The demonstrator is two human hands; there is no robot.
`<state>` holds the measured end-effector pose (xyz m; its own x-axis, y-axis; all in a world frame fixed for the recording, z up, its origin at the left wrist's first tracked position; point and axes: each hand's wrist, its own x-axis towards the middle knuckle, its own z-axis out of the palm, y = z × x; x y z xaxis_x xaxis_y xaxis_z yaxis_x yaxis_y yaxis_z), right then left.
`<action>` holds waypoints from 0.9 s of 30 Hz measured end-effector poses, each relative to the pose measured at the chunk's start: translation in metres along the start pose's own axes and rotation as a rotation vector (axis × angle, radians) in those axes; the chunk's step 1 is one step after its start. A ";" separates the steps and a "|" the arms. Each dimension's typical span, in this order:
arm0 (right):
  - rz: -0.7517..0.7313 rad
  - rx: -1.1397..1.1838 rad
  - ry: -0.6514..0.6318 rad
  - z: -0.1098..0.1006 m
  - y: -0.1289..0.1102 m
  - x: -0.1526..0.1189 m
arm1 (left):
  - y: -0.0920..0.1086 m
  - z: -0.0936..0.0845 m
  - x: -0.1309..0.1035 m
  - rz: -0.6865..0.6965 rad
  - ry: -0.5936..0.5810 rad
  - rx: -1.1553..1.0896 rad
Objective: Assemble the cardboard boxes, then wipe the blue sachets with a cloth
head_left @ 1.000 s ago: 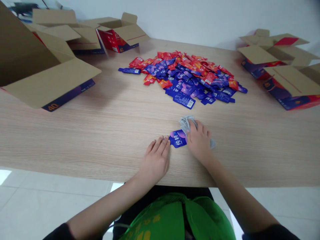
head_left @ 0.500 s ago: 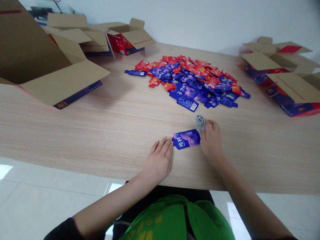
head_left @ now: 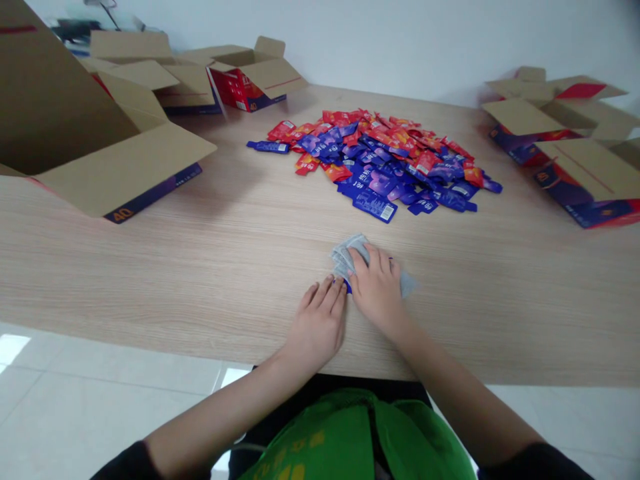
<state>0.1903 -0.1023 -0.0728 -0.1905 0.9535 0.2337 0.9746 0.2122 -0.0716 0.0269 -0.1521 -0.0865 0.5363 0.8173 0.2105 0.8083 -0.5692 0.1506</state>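
A blue pouch (head_left: 348, 287) lies flat on the table, almost wholly covered by a grey cloth and my right hand; only a small blue bit by my left fingertips shows clearly. My left hand (head_left: 320, 317) rests with its fingers stretched out, the tips pressing down the pouch's narrow end. Over the pouch, my right hand (head_left: 375, 283) holds the crumpled grey cloth (head_left: 345, 253) against it, fingers bent round the fabric. A corner of the cloth sticks out to the right of that hand.
Behind my hands is a heap of red and blue pouches (head_left: 395, 160). Open cardboard boxes stand on both sides: a large one (head_left: 135, 160) at near left, others (head_left: 255, 73) behind it, and more (head_left: 590, 167) at right. The table's front edge runs just before my body.
My right hand has slid left with the cloth, from the pouch's right end across it, covering its printed face. My left hand has stayed at the narrow end.
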 end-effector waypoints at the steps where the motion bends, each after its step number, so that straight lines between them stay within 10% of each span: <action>1: 0.020 -0.004 0.003 -0.001 0.005 -0.001 | 0.000 0.000 0.000 0.002 0.005 0.002; 18: 0.297 0.101 0.128 -0.006 0.081 -0.015 | -0.001 0.002 -0.002 0.001 -0.020 0.008; 27: 0.119 0.291 0.165 -0.018 0.009 0.007 | 0.000 0.004 -0.002 0.012 0.004 0.019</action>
<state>0.1998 -0.0977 -0.0547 -0.0330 0.9329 0.3587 0.9100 0.1764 -0.3751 0.0263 -0.1532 -0.0904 0.5451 0.8102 0.2156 0.8065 -0.5770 0.1292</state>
